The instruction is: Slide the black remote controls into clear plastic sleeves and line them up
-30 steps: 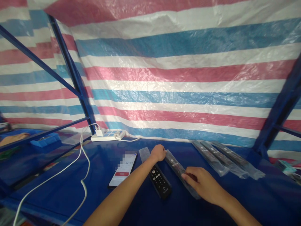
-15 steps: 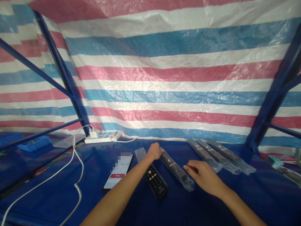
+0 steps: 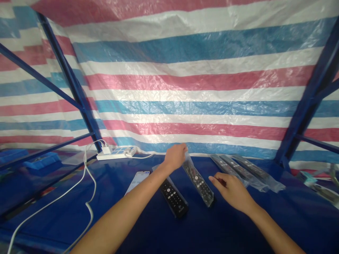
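Observation:
My left hand (image 3: pixel 176 156) is closed on the top end of a clear plastic sleeve. Inside that sleeve is a black remote control (image 3: pixel 199 181), tilted with its far end raised and its buttons up. My right hand (image 3: pixel 231 190) hovers just right of the sleeve's lower end, fingers loosely curled, thumb apart, and nothing visible in it. Under my left forearm lies another black remote control (image 3: pixel 174 198) with white buttons, partly in a clear sleeve; the forearm covers its upper end.
Several sleeved remotes (image 3: pixel 245 173) lie side by side at the back right. A phone (image 3: pixel 135 180) sits left, partly behind my left forearm. A white power strip (image 3: pixel 116 153) with trailing cables (image 3: pixel 87 176) is at the back left. Blue frame posts (image 3: pixel 299 116) and striped sheeting (image 3: pixel 190 81) enclose the table.
My left hand has risen and moved slightly away, lifting the far end of the sleeved remote. My right hand has shifted slightly upward in view and stays beside the sleeve.

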